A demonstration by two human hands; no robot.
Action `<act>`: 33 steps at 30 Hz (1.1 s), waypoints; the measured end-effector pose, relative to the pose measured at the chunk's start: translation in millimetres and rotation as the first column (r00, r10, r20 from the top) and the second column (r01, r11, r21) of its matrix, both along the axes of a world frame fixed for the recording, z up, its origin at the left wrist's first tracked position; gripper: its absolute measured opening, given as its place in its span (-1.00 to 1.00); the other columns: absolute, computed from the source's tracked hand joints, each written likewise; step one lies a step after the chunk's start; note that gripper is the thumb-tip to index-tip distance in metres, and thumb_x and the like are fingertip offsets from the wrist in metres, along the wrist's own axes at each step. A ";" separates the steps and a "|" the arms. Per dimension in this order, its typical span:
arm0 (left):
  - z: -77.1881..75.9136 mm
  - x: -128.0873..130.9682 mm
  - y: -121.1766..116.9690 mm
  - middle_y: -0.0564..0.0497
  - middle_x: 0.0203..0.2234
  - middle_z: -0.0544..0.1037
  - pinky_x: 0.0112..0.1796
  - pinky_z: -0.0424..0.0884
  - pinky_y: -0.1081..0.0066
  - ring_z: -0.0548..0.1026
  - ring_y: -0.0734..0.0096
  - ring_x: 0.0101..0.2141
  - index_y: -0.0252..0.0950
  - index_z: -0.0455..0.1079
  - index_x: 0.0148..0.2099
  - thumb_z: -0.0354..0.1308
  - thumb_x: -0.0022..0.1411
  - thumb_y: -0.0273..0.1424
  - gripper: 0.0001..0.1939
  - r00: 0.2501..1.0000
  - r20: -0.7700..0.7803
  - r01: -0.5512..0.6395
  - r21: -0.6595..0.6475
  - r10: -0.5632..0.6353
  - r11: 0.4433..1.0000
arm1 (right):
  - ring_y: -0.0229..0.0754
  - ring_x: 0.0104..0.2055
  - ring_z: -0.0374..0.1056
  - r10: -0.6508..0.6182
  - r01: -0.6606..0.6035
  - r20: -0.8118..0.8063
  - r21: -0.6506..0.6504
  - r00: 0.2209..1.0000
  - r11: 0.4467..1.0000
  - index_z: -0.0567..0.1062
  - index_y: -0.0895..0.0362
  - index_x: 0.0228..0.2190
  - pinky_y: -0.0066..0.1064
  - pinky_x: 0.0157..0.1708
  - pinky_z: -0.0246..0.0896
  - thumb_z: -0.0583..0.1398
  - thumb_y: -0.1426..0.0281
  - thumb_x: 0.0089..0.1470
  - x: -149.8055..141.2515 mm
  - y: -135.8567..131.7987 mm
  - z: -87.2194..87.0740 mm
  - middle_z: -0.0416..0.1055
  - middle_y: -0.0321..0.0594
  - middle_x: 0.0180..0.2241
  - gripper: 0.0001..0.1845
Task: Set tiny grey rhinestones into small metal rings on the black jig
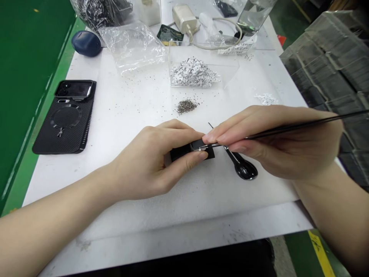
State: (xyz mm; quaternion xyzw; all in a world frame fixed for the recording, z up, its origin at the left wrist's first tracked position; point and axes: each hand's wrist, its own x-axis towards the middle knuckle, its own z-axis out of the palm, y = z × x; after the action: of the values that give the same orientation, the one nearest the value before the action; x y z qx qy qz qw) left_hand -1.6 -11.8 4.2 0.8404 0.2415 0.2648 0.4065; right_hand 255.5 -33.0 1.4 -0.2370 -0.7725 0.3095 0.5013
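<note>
My left hand [152, 161] grips a small black rectangular piece [206, 150] between thumb and fingers. My right hand [276, 142] pinches long, thin black tweezers [288, 129], and their metal tips reach the top of that piece. Just below my right hand, a small black hand tool [242, 167] lies on the white work surface [121, 115], its thin point showing beyond my fingers. A small heap of dark grey granules [186, 106] sits just beyond my hands, with loose specks scattered around it.
A clear box [198, 57] holds a pile of white paper bits. A phone in a black case [65, 117] lies at left, beside a blue rounded object [86, 43]. Clear plastic bags [131, 46] and a white charger [184, 19] lie behind. Stacked dark trays [325, 77] stand at right.
</note>
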 end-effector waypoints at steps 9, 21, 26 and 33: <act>0.2 0.4 0.1 -0.03 -0.09 0.75 -0.04 0.67 0.28 0.71 0.23 -0.04 -0.17 0.69 0.05 0.21 0.58 -0.40 -0.79 1.000 0.003 -0.002 -0.015 0.002 1.000 | -0.13 -0.11 0.75 -0.027 0.027 0.017 -0.022 0.999 0.999 0.78 0.14 -0.10 -0.39 -0.08 0.70 0.46 0.52 0.27 1.4 -1.3 -1.8 0.78 -0.17 -0.20 -0.84; -0.7 1.9 0.1 -0.03 -0.05 0.75 -0.02 0.67 0.29 0.72 0.23 -0.02 -0.16 0.70 0.07 0.22 0.59 -0.38 -0.79 1.000 -0.011 0.003 -0.024 -0.003 1.000 | -0.08 -0.11 0.75 -0.065 0.067 0.044 -0.050 0.997 0.997 0.77 0.04 -0.11 -0.30 -0.10 0.72 0.44 0.45 0.33 1.3 -3.6 1.0 0.78 -0.22 -0.20 -0.88; -0.1 1.1 0.3 -0.02 -0.03 0.75 -0.01 0.67 0.33 0.72 0.27 -0.01 -0.17 0.68 0.09 0.22 0.59 -0.40 -0.79 1.000 -0.006 0.009 -0.017 -0.009 1.000 | -0.08 -0.11 0.75 -0.075 0.078 0.040 -0.086 0.996 0.993 0.77 0.03 -0.10 -0.27 -0.12 0.73 0.43 0.48 0.32 2.4 -2.7 0.0 0.78 -0.22 -0.18 -0.84; 0.3 0.2 0.4 -0.02 -0.07 0.76 -0.02 0.66 0.36 0.72 0.27 -0.02 -0.19 0.69 0.06 0.21 0.60 -0.40 -0.80 1.000 -0.002 0.016 -0.010 -0.016 1.000 | -0.11 -0.11 0.75 -0.036 0.037 0.014 -0.077 0.999 0.996 0.76 0.11 -0.12 -0.34 -0.10 0.72 0.44 0.52 0.29 2.0 -0.3 -1.3 0.78 -0.18 -0.20 -0.85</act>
State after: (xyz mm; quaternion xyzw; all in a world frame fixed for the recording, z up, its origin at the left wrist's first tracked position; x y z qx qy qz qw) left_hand -1.4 -11.4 4.4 0.8405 0.2365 0.2593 0.4127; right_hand 257.5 -33.3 0.1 -0.2724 -0.7586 0.3283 0.4925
